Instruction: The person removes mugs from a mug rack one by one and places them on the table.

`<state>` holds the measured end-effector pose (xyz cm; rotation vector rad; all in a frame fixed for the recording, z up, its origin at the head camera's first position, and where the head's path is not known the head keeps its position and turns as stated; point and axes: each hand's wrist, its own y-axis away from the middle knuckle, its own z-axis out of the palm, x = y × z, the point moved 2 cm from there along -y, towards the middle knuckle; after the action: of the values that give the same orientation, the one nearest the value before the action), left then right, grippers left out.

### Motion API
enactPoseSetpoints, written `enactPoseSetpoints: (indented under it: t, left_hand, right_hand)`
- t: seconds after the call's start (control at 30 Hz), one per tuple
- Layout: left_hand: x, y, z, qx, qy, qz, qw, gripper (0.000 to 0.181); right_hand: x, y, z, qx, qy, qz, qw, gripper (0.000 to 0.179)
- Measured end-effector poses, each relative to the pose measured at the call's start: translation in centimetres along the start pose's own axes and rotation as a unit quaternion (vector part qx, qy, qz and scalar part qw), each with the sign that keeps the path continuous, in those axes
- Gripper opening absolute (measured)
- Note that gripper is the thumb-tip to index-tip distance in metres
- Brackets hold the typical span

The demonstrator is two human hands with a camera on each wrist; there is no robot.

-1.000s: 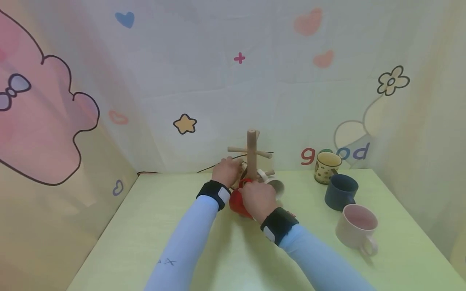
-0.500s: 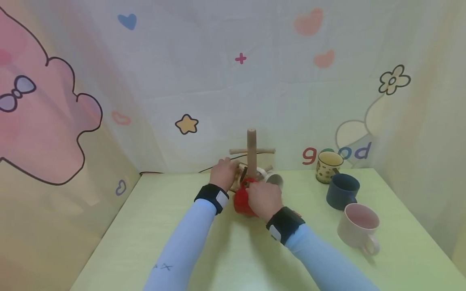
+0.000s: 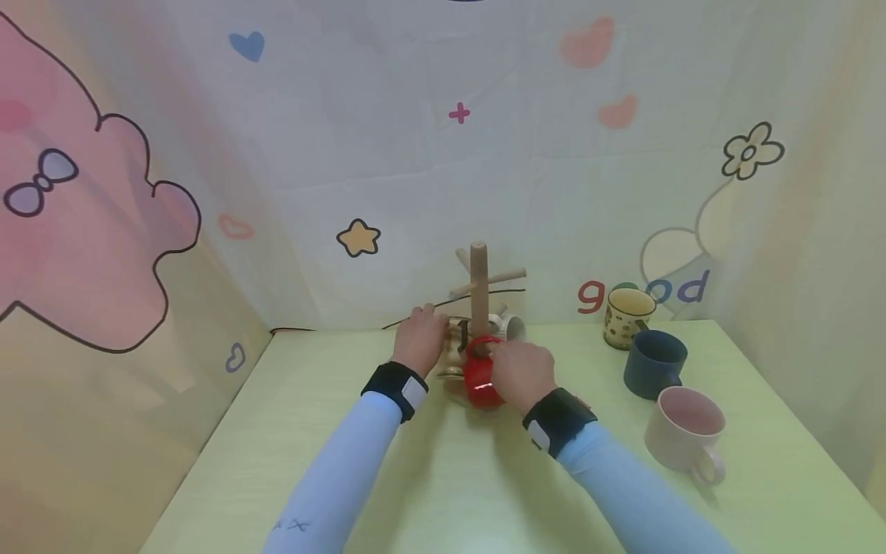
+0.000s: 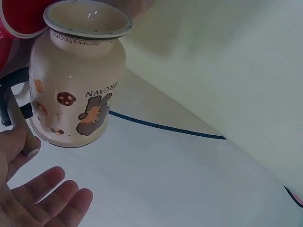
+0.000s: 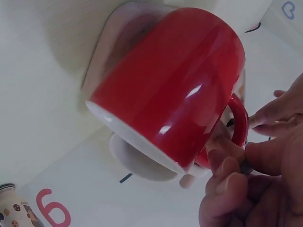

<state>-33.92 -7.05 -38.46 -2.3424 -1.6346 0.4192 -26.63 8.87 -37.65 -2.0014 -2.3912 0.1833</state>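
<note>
A wooden mug tree [image 3: 479,285] stands at the back of the table. Low on its front hangs a red mug [image 3: 482,381] by its handle. My right hand [image 3: 524,373] is at that handle; in the right wrist view its thumb and curled fingers pinch the peg end there, partly hidden. On the left hangs a cream mug [image 4: 78,90] with bear pictures and a dark handle. My left hand [image 3: 420,338] pinches that mug's peg [image 4: 21,125] between thumb and forefinger, its other fingers stretched out. A white mug [image 3: 513,329] hangs behind on the right.
Along the table's right side stand a spotted yellow mug [image 3: 628,317], a dark blue mug [image 3: 654,365] and a pink mug [image 3: 684,431]. A printed cloth [image 3: 401,154] hangs close behind the mug tree.
The mug tree has turned counterclockwise as seen from above. The red mug and my right hand have shifted right, the white mug has gone farther back, and the cream mug shows more.
</note>
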Motion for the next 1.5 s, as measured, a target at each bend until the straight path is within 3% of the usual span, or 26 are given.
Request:
enactPoseSetpoints:
  t: [0.1,0.3,0.43,0.5,0.67,0.73,0.83,0.9,0.97,1.03,1.13,1.27,1.33,1.43,1.5]
  left_hand:
    - [0.0,0.3,-0.1,0.01,-0.007,0.006,0.9999,0.01]
    - [0.0,1.2,-0.3,0.018,-0.016,0.018,0.9995,0.014]
    - [0.1,1.9,-0.5,0.031,-0.019,0.026,0.999,0.006]
    - [0.1,2.2,-0.6,0.039,-0.014,0.028,0.9987,0.012]
    - [0.3,3.0,-0.7,0.048,0.026,0.019,0.9983,0.019]
    - [0.3,3.3,-0.6,0.045,0.057,0.002,0.9973,0.02]
    - [0.1,4.0,0.1,0.036,0.115,-0.039,0.992,0.04]
    - [-0.2,4.4,0.9,0.03,0.167,-0.077,0.9826,0.06]
    - [-0.6,5.0,1.8,0.023,0.224,-0.116,0.9674,0.076]
    - [-1.0,5.4,2.7,0.012,0.285,-0.154,0.946,0.088]
    - [-1.6,5.9,3.8,-0.013,0.372,-0.194,0.9077,0.1]
    - [-2.3,6.2,4.6,-0.053,0.444,-0.217,0.8679,0.108]
    - [-2.5,6.3,4.8,-0.07,0.463,-0.223,0.8552,0.11]
    - [-2.8,6.4,5.3,-0.086,0.473,-0.226,0.8471,0.111]
    - [-2.8,6.4,5.6,-0.093,0.474,-0.227,0.8457,0.111]
  right_hand:
    - [0.5,-0.2,0.1,0.003,0.005,0.004,1.0,0.037]
    - [1.3,-0.5,0.3,0.024,0.021,0.01,0.9995,0.023]
    - [1.8,-0.8,0.3,0.021,0.007,0.02,0.9995,0.027]
    - [2.1,-1.0,0.3,0.022,0.003,0.025,0.9995,0.029]
    - [2.9,-1.4,0.6,0.026,0.004,0.026,0.9993,0.039]
    - [3.1,-1.5,0.7,0.027,0.004,0.026,0.9993,0.043]
    - [3.3,-1.7,0.7,0.029,0.004,0.026,0.9992,0.046]
    - [3.3,-1.7,0.7,0.031,0.006,0.026,0.9992,0.046]
    - [3.2,-1.7,0.7,0.034,0.007,0.025,0.9991,0.046]
    - [3.1,-1.7,0.7,0.034,0.007,0.026,0.9991,0.046]
    - [3.0,-1.7,0.7,0.031,0.004,0.028,0.9991,0.046]
    - [2.9,-1.7,0.7,0.023,0.01,0.03,0.9992,0.049]
    - [2.9,-1.6,0.8,0.017,0.013,0.03,0.9993,0.049]
    - [2.9,-1.6,1.1,0.006,0.007,0.037,0.9993,0.042]
    - [3.0,-1.3,1.2,0.001,-0.007,0.048,0.9988,0.039]
